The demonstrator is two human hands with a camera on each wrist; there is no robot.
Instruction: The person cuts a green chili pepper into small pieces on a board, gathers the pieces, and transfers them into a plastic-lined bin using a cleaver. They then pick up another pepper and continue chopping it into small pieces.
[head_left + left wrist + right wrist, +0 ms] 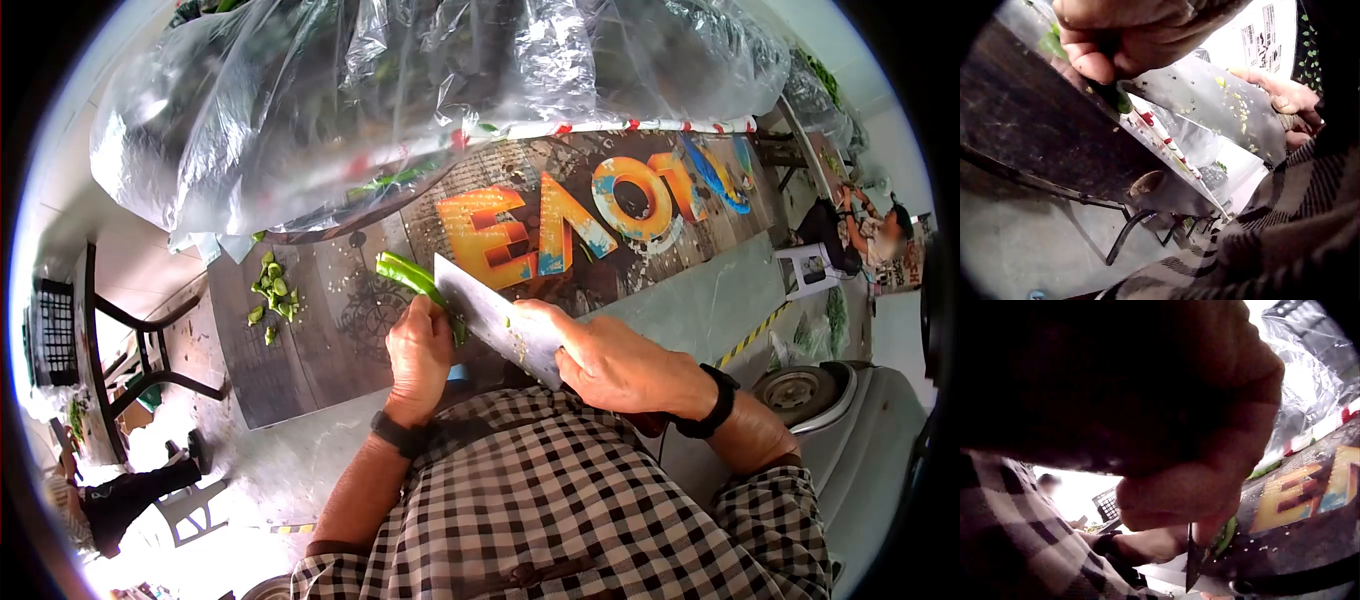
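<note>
Two hands work over one table (300,350). The left hand (418,357) has its fingers curled round at least one long green pepper (405,272); overlap hides the exact count. It sticks out past the fingers on both sides, its long axis slanting from the far left toward the person's body at near right. The right hand (625,365) grips one broad knife (495,315), fingers clamped, its blade just beside the pepper; whether they touch, I cannot tell. Several cut green pieces (273,288), too overlapped to count, lie left of the left hand.
</note>
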